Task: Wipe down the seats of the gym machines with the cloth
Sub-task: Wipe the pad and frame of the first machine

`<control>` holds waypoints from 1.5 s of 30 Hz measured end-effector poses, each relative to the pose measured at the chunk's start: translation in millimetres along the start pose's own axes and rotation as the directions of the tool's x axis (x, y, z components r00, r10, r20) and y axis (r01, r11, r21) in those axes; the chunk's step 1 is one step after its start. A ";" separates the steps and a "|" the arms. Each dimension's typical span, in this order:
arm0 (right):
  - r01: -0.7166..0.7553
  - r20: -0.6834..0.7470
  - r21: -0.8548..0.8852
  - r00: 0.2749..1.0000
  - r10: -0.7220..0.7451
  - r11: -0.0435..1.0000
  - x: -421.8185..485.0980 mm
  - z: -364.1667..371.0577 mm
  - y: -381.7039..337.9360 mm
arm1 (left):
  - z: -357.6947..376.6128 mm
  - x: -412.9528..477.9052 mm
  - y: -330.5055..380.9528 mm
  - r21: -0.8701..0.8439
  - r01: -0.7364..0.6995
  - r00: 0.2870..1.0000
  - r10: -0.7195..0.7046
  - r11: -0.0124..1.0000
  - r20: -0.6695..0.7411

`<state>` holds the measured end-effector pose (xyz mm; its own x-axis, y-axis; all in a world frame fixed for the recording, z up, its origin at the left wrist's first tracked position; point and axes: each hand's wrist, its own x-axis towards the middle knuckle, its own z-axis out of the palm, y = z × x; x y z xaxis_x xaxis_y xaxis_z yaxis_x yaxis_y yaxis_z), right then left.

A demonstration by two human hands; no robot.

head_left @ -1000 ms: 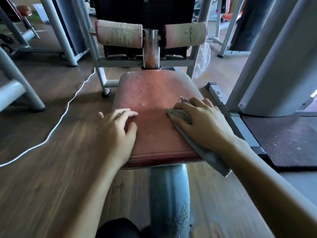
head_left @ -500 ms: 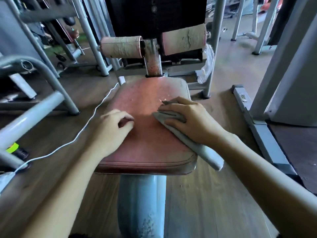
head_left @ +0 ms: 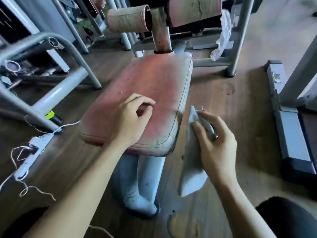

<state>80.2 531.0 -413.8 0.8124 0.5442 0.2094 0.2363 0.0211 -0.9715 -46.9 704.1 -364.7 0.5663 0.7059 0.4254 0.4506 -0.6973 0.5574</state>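
Fingers of the right hand are bent round a grey cloth, pinching its upper part against the thumb; the rest of the cloth hangs down towards the wooden floor. The cloth is off the pad, just beside the right edge of the worn red seat, near its front corner. The left hand rests on the front half of the seat with its fingers curled in, the index tip bent towards the thumb, holding nothing. The seat sits on a pale blue pedestal. Behind it a rusty post carries two cracked, faded roller pads, one to the left and one to the right. A crumpled clear plastic bag hangs on the grey frame behind the seat; whether it holds anything cannot be told. On the far end of the grey base rail at the right is a small label, too blurred to read. On the floor to the left lies a white power strip with a white cord running from it, loose string around it, and a black object with a yellow-green band with no readable writing.
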 end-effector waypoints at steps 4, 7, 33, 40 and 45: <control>-0.097 -0.041 0.154 0.994 0.104 0.983 -53.5 28.9 -3.1 | 0.9 -0.4 -1.9 0.007 -0.006 1.000 0.006 1.000 -0.016; -0.112 -0.103 0.212 0.985 0.136 0.971 -67.9 43.6 -7.1 | 2.3 -1.0 -1.2 -0.002 -0.010 1.000 0.010 1.000 -0.029; -0.059 -0.078 0.053 0.995 0.063 0.997 -10.8 41.9 -5.5 | 5.8 1.6 0.1 0.019 -0.001 1.000 0.001 1.000 -0.017; -0.167 -0.069 0.082 0.982 0.173 0.982 20.9 48.7 -2.9 | 8.0 3.5 -0.9 0.036 -0.001 1.000 0.001 0.999 -0.010; -0.195 -0.073 0.116 0.976 0.205 0.974 31.1 49.4 0.7 | 6.6 2.7 1.2 0.055 -0.016 1.000 0.016 0.998 -0.013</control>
<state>79.2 589.4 -413.6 0.8802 0.4743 0.0138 0.0096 0.0111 -0.9999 -40.3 704.4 -367.6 0.5649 0.6959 0.4434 0.4788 -0.7141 0.5107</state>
